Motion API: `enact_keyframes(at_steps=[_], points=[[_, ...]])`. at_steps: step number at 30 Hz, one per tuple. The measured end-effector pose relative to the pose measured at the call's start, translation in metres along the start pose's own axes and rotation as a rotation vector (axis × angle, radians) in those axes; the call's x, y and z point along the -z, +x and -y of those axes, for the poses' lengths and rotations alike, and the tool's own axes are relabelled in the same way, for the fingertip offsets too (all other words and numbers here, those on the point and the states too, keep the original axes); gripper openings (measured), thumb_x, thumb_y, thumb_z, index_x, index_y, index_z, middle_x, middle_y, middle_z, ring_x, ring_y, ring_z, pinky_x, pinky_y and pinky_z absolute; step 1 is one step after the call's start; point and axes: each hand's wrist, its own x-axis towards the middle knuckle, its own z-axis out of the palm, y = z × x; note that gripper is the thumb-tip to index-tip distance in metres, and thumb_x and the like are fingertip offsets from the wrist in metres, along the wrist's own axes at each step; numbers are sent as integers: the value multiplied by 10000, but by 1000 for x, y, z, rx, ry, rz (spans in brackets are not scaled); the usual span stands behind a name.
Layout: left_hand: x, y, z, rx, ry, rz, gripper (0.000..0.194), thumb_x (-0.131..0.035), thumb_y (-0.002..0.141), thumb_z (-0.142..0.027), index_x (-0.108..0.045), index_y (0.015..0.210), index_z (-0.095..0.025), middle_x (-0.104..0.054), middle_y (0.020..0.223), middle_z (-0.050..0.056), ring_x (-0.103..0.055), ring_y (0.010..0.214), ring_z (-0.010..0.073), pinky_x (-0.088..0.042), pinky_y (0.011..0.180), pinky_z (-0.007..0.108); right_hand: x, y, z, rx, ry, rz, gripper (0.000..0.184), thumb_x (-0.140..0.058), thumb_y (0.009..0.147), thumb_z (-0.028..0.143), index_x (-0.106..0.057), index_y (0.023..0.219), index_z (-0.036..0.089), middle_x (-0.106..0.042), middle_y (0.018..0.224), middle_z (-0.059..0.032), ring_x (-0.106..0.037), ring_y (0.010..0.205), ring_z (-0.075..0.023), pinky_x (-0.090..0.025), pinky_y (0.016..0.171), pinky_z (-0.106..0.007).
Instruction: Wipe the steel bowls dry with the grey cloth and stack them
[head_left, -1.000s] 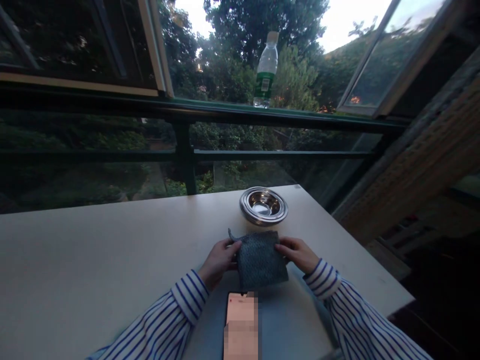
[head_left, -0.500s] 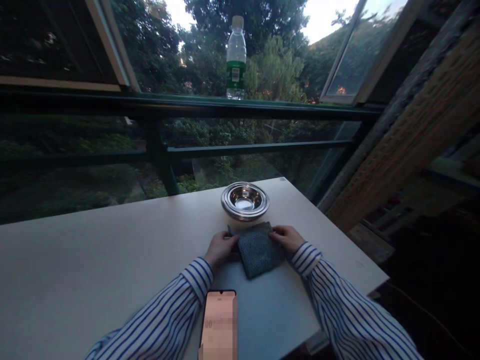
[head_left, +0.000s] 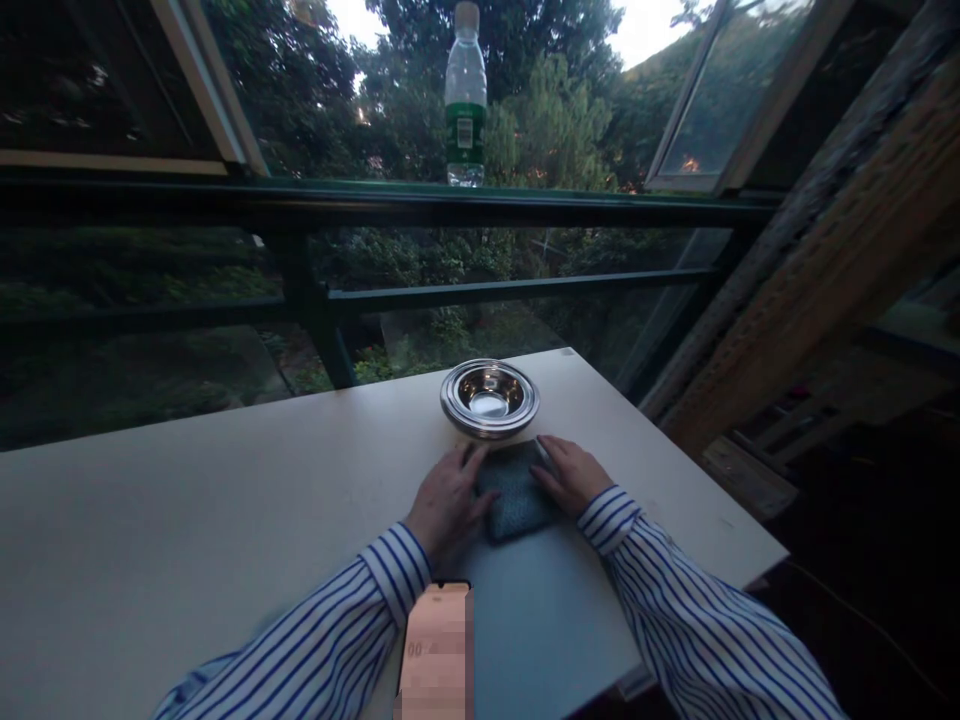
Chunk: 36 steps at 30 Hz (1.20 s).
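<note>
A dark grey-green folded cloth (head_left: 517,495) with a woven texture lies on the white table, just in front of a stack of shiny steel bowls (head_left: 490,400). My left hand (head_left: 452,500) rests along its left side, fingers apart and thumb over the cloth. On the opposite side my right hand (head_left: 571,475) touches the upper right part, its thumb and forefinger spread over the corner. Neither hand pinches the fabric visibly. The cloth is slightly blurred, and its side edges are partly covered by my fingers.
A phone (head_left: 435,650) with a lit, partly pixelated screen lies near my left forearm. A green-labelled plastic bottle (head_left: 466,110) stands on the dark window rail (head_left: 525,208) behind the table. The white table (head_left: 225,520) ends in an edge to my right.
Both hands have loosened from pinching the cloth's edges to lying spread over its sides. The cloth now looks flatter and a little smaller. The whole view has tilted slightly.
</note>
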Motion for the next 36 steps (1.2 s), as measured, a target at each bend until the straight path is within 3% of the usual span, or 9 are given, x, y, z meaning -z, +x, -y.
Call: enact_keyframes(at_steps=[2,5,10,16,22,26,30,33,36], points=[[-2,-2,-3,-149,92,100,642,-623,724,-390,-436,1308,-200,-358,1434,139,-299,1313,303,-221,1067,460,-3,-7,5,101,-67,25,567,-506,861,370,-356,1354,133,-331,1419,-161,-283,1305,-283,-245,1041,-502],[-8,-3,-1,-256,211,195,668,-521,773,-500,-406,1337,-162,-342,1438,169,-268,1326,320,-169,1070,515,-9,-12,8,193,-153,70,597,-451,862,430,-330,1375,151,-276,1449,-141,-219,1334,-306,-180,1029,-588],[-15,-2,7,-280,365,235,740,-352,816,-590,-345,1367,-97,-317,1436,218,-247,1329,348,-181,1043,566,-15,-9,4,261,-248,103,594,-366,881,472,-310,1388,168,-261,1452,-131,-215,1337,-307,-187,1007,-613],[-10,0,13,-293,464,251,745,-312,818,-609,-336,1373,-113,-340,1428,211,-282,1315,342,-212,1038,540,-12,-8,-2,300,-288,73,589,-363,881,481,-317,1387,184,-249,1458,-123,-212,1337,-313,-180,1014,-605],[-8,-1,17,-285,493,233,731,-367,811,-591,-347,1363,-112,-374,1407,214,-290,1313,337,-216,1032,550,-15,-6,-7,331,-282,6,570,-400,868,476,-385,1352,176,-315,1429,-141,-275,1310,-331,-223,989,-619],[0,-5,12,-266,478,185,678,-425,811,-547,-402,1326,-106,-419,1378,213,-337,1292,328,-256,1022,538,-10,-11,-5,355,-260,-106,543,-398,875,433,-415,1328,134,-351,1406,-163,-309,1292,-335,-262,974,-616],[17,-16,8,-197,435,89,529,-381,868,-449,-487,1242,-90,-508,1294,210,-486,1172,289,-386,951,440,-1,-37,4,394,-213,-245,509,-360,896,378,-429,1299,75,-434,1346,-190,-370,1257,-316,-320,968,-570],[30,-33,8,-121,391,43,418,-310,908,-366,-596,1077,-113,-645,1060,149,-603,956,225,-460,834,352,-2,-66,16,451,-171,-298,467,-369,897,348,-447,1267,74,-546,1239,-175,-474,1173,-278,-389,943,-507],[39,-55,12,-40,354,18,401,-279,920,-314,-634,941,-127,-669,881,108,-623,822,195,-475,743,317,-12,-95,32,502,-131,-315,448,-400,886,322,-430,1266,86,-588,1183,-157,-533,1101,-249,-446,901,-441]])
